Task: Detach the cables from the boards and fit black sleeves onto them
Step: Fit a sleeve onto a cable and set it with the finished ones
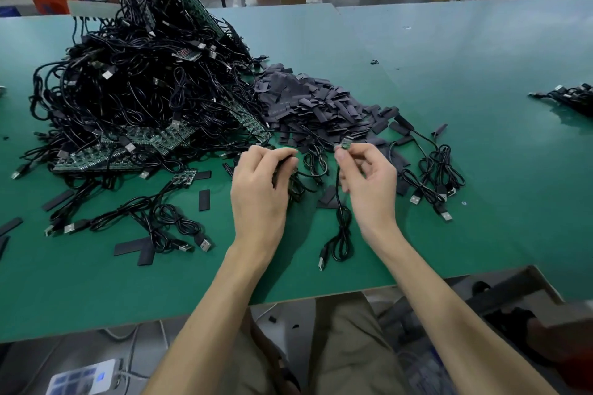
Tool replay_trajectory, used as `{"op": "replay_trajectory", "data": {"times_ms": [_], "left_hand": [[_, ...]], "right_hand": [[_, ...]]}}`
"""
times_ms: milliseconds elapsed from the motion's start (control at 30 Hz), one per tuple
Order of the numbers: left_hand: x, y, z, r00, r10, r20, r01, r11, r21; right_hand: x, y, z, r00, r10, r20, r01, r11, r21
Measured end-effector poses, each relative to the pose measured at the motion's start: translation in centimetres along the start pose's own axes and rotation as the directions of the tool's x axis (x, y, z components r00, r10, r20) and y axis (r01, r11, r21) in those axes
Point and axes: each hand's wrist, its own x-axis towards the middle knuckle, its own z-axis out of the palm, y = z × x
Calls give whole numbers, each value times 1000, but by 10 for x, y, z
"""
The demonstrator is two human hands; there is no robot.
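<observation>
Your right hand [369, 176] pinches the small board [346, 144] on a cable [337, 196], which dangles to the green table [500, 189]. Your left hand [260, 183] is curled; whether it holds anything, can't tell.

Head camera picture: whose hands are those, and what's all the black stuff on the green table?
The camera sits on a person's head and looks down, so you see that person's own two bare hands. On the green table lies a big tangle of black cables joined to green boards. Beside it is a heap of flat black sleeves. The right hand pinches a small green board, and its cable dangles down. The left hand curls its fingers over something black; I cannot tell what.
</observation>
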Motion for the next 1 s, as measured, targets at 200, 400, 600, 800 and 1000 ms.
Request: {"op": "replay_trajectory", "data": {"times_ms": [200, 400, 600, 800, 1000], "left_hand": [[14, -12, -23, 998, 7, -66, 7, 978, 209], [15, -14, -26, 996, -68, 59, 27, 850, 526], [8, 2, 5, 815, 140, 562, -218, 973, 73], [13, -17, 11, 810, 62, 583, -183, 972, 150], [22, -29, 1, 874, -8, 486, -122, 964, 237]], "right_hand": [[9, 3, -6, 962, 120, -245, -87, 986, 140], [10, 6, -2, 980, 143, -141, -122, 981, 151], [9, 7, -1, 979, 157, -132, -135, 977, 165], [9, 6, -2, 974, 172, -147, -143, 971, 191], [9, 6, -2, 977, 164, -137, -137, 973, 188]]}}
